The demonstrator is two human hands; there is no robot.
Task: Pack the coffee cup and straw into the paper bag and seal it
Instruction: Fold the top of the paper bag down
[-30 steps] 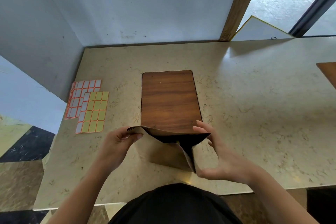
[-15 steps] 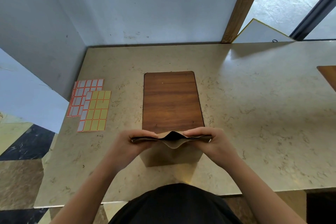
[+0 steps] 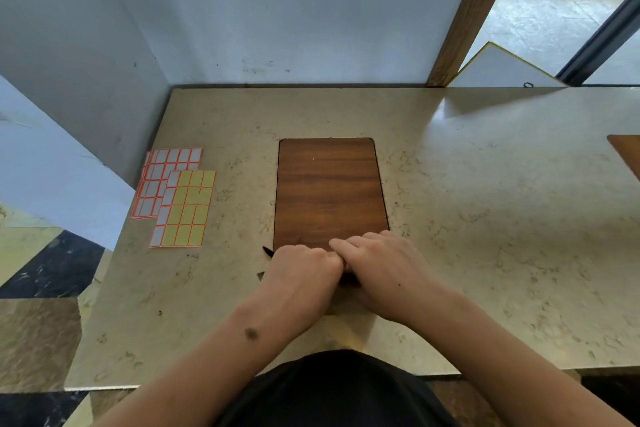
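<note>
- Down at the near edge of the counter (image 3: 485, 218), both sets of fingers are curled tight over the folded top of the paper bag (image 3: 341, 300), gripping it between them.
- Knuckles of the left hand (image 3: 300, 276) and the right hand (image 3: 382, 270) touch at the middle, backs of the hands up, so the fingertips themselves are hidden underneath.
- Only small parts of the bag show: a brown strip between the two wrists, and a dark pointed corner sticking out just left of the left hand.
- What the bag holds cannot be told; its mouth is covered by the hands, and neither cup nor straw is visible.
- The bag sits on the counter just in front of the person, its far edge meeting the near end of a wooden board (image 3: 329, 191).
- That board is a dark, grained rectangle with rounded corners, lying flat.
- Left of the board, well apart from the hands, lie overlapping label sheets (image 3: 176, 196): orange-bordered grids, one with white labels, one mostly yellow.
- The counter is beige, stone-like and veined, with a glossy sheen.
- A second brown board (image 3: 628, 152) juts in at the right edge.
- Pale blue-grey walls close the far left corner; a wooden post (image 3: 474, 10) rises at the back right.
</note>
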